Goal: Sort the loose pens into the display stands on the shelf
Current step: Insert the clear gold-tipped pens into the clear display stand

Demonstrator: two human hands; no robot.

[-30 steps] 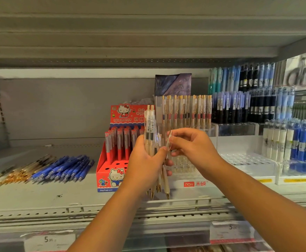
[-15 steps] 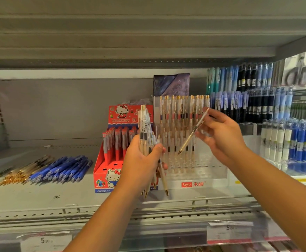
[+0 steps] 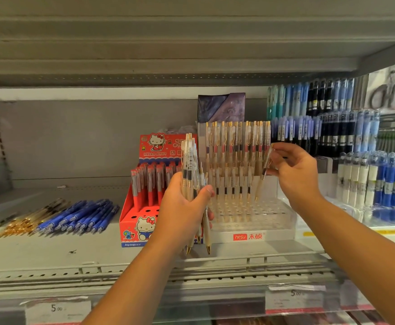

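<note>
**Sorting at the shelf.** The left hand is gripping a bundle of clear, gold-tipped pens upright, tips pointing down, in front of the red Hello Kitty stand. The right hand is pinching a single pen between thumb and fingertips, holding it tilted — tip down — over the right side of the clear tiered stand, whose rear rows are carrying matching pens. Loose blue pens and loose gold-tipped pens are lying heaped on the shelf, well left of both stands.
</note>
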